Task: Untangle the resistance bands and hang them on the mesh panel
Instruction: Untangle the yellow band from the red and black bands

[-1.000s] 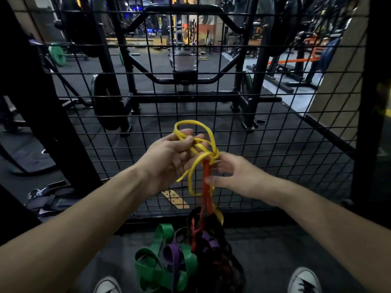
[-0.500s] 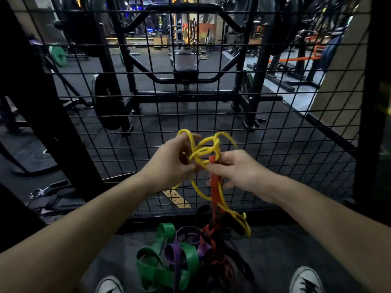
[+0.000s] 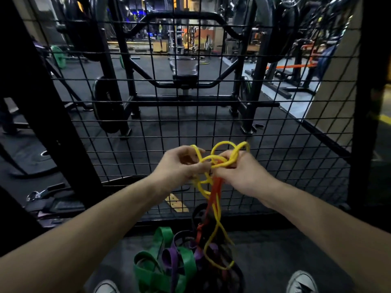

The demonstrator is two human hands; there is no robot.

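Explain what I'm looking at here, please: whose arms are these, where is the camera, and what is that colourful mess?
No machine here: a person wears a camera on the head, looking forward and down, so you see their own two bare arms. Both hands work at a knot in a yellow resistance band: the left hand pinches one side, the right hand grips the other. A red band hangs from the knot, down into a pile on the floor with a green band and a purple band, between the person's shoes. Behind the hands stands the black mesh panel, with gym equipment beyond it. Nothing visibly hangs on it yet.
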